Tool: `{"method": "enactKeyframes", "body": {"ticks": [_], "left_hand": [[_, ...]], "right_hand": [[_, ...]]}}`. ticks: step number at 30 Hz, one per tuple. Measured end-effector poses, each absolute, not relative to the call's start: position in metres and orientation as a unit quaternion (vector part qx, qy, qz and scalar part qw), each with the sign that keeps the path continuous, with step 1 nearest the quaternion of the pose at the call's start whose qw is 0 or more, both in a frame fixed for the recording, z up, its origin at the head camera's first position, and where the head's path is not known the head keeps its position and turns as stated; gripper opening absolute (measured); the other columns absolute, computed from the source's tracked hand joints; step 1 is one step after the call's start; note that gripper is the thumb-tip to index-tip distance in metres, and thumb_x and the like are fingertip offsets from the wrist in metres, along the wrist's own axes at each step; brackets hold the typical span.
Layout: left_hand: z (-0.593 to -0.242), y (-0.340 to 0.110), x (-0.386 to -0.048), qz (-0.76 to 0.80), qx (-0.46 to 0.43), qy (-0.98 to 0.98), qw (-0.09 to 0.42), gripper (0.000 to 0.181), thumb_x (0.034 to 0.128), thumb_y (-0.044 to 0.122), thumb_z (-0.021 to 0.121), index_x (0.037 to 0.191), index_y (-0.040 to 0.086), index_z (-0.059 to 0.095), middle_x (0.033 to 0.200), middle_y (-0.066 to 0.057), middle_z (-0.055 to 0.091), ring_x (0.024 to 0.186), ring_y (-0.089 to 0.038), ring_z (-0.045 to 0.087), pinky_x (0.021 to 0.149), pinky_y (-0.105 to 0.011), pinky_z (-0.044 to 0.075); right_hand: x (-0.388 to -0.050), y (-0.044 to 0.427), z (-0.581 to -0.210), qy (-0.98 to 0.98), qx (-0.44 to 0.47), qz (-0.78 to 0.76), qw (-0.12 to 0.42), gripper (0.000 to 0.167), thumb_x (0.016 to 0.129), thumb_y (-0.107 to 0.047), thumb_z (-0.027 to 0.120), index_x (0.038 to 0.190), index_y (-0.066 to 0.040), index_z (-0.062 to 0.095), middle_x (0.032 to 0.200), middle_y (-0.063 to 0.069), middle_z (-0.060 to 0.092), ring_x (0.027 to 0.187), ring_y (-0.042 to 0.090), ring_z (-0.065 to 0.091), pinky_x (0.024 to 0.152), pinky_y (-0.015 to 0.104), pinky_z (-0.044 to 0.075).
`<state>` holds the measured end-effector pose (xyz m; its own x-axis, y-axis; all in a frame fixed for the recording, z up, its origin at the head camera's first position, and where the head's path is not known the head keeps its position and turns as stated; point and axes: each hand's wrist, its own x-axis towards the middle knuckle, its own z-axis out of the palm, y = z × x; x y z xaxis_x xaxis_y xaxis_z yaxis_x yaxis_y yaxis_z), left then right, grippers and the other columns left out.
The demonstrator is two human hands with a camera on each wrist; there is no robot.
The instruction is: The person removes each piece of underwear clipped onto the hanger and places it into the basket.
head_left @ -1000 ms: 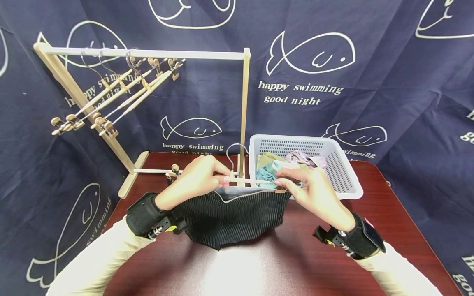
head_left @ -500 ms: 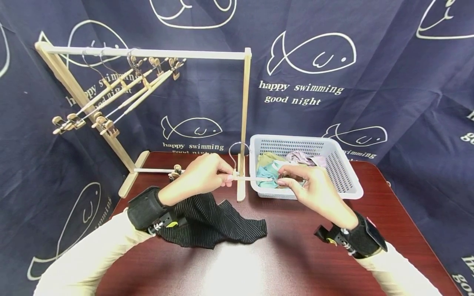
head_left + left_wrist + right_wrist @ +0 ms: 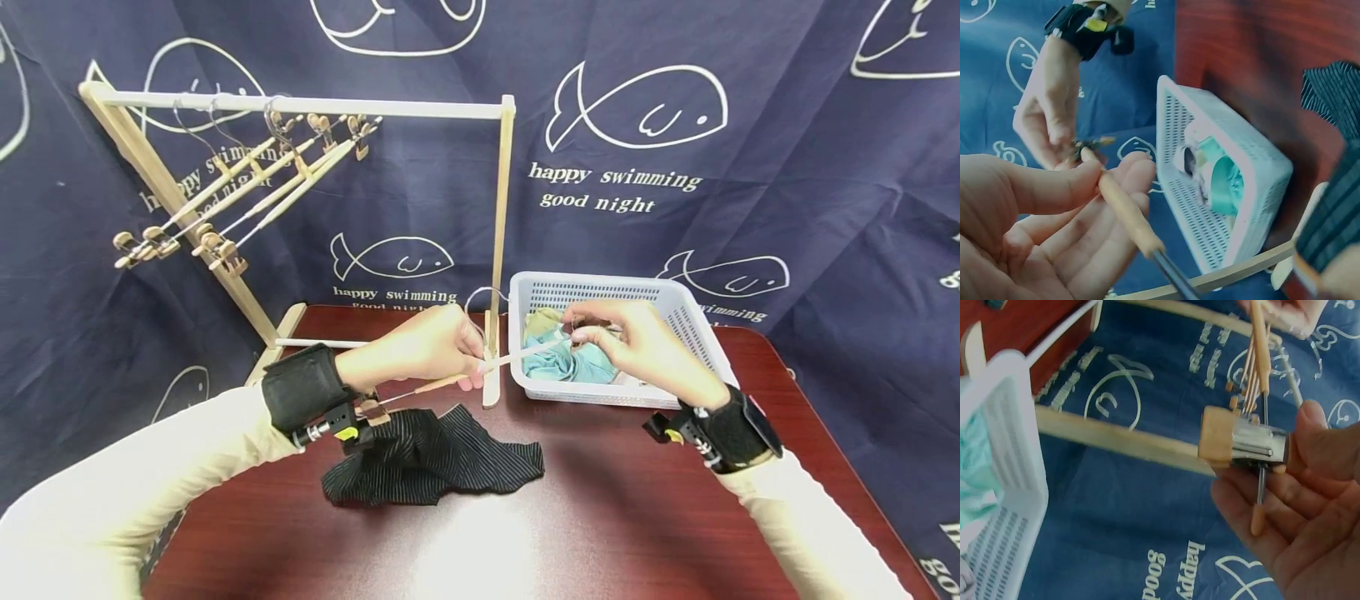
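My left hand (image 3: 431,346) grips the wooden bar of a clip hanger (image 3: 1129,215) near its middle, between thumb and fingers. At the bar's right end, my right hand (image 3: 622,333) pinches a wooden clip (image 3: 1216,437) with metal sides; no cloth shows in it. The hanger slants, with its right end higher. A black pinstriped garment (image 3: 442,458) lies crumpled on the table, its upper left part just under the other clip (image 3: 372,410). The left wrist view shows striped cloth (image 3: 1335,212) at that clip, blurred, so its hold on the cloth is hard to tell.
A wooden rack (image 3: 504,200) stands behind the left hand, with several clip hangers (image 3: 262,183) on its top rail. Behind the right hand sits a white perforated basket (image 3: 705,333) with crumpled teal, yellow-green and lilac cloths. The red-brown table (image 3: 637,517) extends in front.
The garment's right side, earlier stretched up beneath the right clip, has dropped onto the table. The hanger has tilted, right end up, and its left clip has come into view below the left wrist.
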<state>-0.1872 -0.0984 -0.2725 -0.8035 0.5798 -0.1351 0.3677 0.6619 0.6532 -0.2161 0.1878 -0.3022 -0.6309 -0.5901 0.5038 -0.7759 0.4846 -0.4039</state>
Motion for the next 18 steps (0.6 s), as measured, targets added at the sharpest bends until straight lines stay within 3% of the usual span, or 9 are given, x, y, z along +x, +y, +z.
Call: {"method": "enactKeyframes", "body": {"ticks": [4,9,14,18], "left_hand": [[-0.277,-0.092,-0.188,0.420,0.179,0.860,0.227,0.007,0.0887,-0.001,0.069,0.089,-0.004,0.075,0.075,-0.009,0.075,0.068,-0.016,0.073,0.066,-0.027,0.059],[-0.281,-0.084,-0.188,0.490,0.097,0.826,0.262,0.010,0.0883,0.000,0.071,0.094,-0.008,0.071,0.079,-0.014,0.075,0.069,-0.019,0.074,0.070,-0.034,0.060],[-0.284,-0.082,-0.192,0.527,0.077,0.802,0.272,0.008,0.0893,0.001,0.070,0.091,-0.006,0.068,0.077,-0.014,0.074,0.069,-0.018,0.073,0.073,-0.037,0.060],[-0.286,-0.082,-0.197,0.547,0.069,0.788,0.274,0.010,0.0913,0.000,0.067,0.096,-0.008,0.069,0.082,-0.017,0.075,0.073,-0.021,0.074,0.076,-0.038,0.060]], "right_hand": [[-0.230,0.185,-0.298,-0.847,0.426,0.287,0.137,0.024,0.087,0.001,0.072,0.110,-0.004,0.072,0.102,0.002,0.074,0.098,0.017,0.068,0.091,0.023,0.047],[-0.241,0.174,-0.291,-0.848,0.433,0.269,0.144,0.031,0.089,0.002,0.071,0.119,-0.001,0.069,0.109,0.010,0.072,0.100,0.023,0.067,0.092,0.038,0.049],[-0.228,0.154,-0.278,-0.828,0.450,0.251,0.222,0.041,0.085,0.003,0.075,0.125,0.002,0.065,0.118,0.015,0.069,0.108,0.029,0.065,0.099,0.041,0.047],[-0.197,0.132,-0.267,-0.772,0.498,0.251,0.305,0.037,0.085,-0.001,0.076,0.121,0.002,0.067,0.117,0.016,0.070,0.110,0.031,0.065,0.101,0.042,0.047]]}}
